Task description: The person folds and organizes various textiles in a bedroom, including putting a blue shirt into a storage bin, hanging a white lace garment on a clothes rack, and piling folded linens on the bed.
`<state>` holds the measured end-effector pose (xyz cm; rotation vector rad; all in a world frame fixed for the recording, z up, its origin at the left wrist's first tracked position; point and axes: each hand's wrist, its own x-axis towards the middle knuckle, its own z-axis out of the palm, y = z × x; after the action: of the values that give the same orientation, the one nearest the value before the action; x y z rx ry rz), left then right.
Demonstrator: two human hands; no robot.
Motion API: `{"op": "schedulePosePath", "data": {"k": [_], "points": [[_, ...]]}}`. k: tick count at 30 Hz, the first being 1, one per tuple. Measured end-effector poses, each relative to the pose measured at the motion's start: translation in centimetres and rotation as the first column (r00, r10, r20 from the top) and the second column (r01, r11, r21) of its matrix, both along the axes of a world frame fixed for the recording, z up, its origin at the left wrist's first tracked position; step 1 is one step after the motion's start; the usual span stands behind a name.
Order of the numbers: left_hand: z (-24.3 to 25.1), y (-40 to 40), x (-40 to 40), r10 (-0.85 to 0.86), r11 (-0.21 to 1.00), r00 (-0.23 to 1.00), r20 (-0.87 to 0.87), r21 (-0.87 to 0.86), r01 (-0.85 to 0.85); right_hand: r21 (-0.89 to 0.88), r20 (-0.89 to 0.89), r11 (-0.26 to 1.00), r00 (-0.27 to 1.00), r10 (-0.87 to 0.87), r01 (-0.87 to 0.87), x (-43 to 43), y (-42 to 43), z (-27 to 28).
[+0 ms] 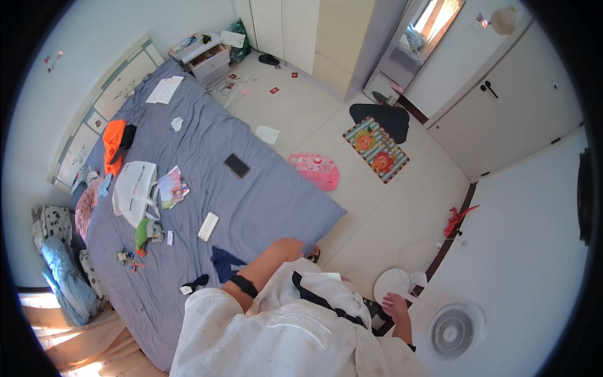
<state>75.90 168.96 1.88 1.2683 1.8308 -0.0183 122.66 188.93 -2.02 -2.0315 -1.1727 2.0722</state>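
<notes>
My left hand point(288, 249) is near the corner of the bed, just above my white clothing point(264, 339); its fingers are too small and partly hidden to read. My right hand point(395, 306) hangs at the lower right with its fingers apart, in front of a round white fan base point(392, 284), and seems to hold nothing. On the grey bedsheet point(282, 207) lie a dark smartphone point(237, 165), a white oblong object point(208, 226), a navy cloth point(226, 264), a white bag point(136, 191), booklets point(173, 187), a green and grey plush toy point(148, 233) and an orange garment point(114, 143).
A pink bag point(316, 170) and a cartoon mat point(376, 150) lie on the tiled floor. A nightstand point(210, 63) with an open drawer stands beyond the bed. A white fan point(451, 331) is near the right wall. Small red cards point(274, 90) are scattered near the wardrobe point(301, 33).
</notes>
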Motion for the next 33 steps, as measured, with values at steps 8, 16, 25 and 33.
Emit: {"op": "schedulePosePath", "data": {"k": [8,16,25,33], "points": [[-1.9,16.9,-7.3,0.070,0.985,0.997,0.042,0.153,-0.075,0.098,-0.006,0.992,0.997,0.083,-0.082,-10.8,20.3,-0.3],[-6.4,25.0,-11.3,0.412,0.909,0.910,-0.036,-0.055,-0.414,-0.049,0.006,0.950,0.951,0.310,-0.309,-21.9,42.3,-2.3],[-0.8,32.9,-12.9,0.797,0.496,0.562,0.219,0.293,-0.818,0.044,0.148,0.725,0.722,0.676,-0.687,-42.8,67.6,-1.0],[-3.3,24.7,-8.4,0.915,0.403,0.401,-0.043,0.122,-0.907,0.161,-0.018,0.449,0.453,0.892,-0.879,-65.1,61.0,-0.7]]}}
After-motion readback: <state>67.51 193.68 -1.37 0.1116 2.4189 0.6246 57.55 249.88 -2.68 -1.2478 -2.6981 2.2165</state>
